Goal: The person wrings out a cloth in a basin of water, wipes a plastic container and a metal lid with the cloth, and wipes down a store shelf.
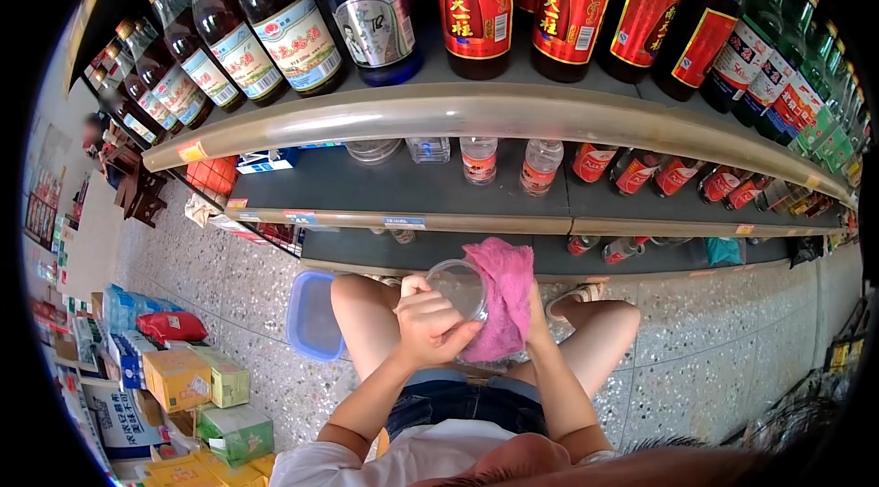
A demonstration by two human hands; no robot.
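Observation:
A clear, round container (462,288) is held in front of the shelves, over my lap. My left hand (430,326) is closed on its left side, fingers bent at the rim. Against the container's right side lies a pink cloth (505,299), bunched and hanging down. My right hand (538,318) is behind and under this cloth; its fingers are mostly hidden by it. On the floor to the left of my knee stands a blue-rimmed plastic tub (316,315).
Dark glass bottles (472,11) line the top shelf (513,113). Small clear bottles (479,160) and red-labelled ones stand on the shelf below. Cardboard boxes (179,379) and a red bag (171,326) are stacked at the lower left. Speckled floor tiles (682,340) lie to the right.

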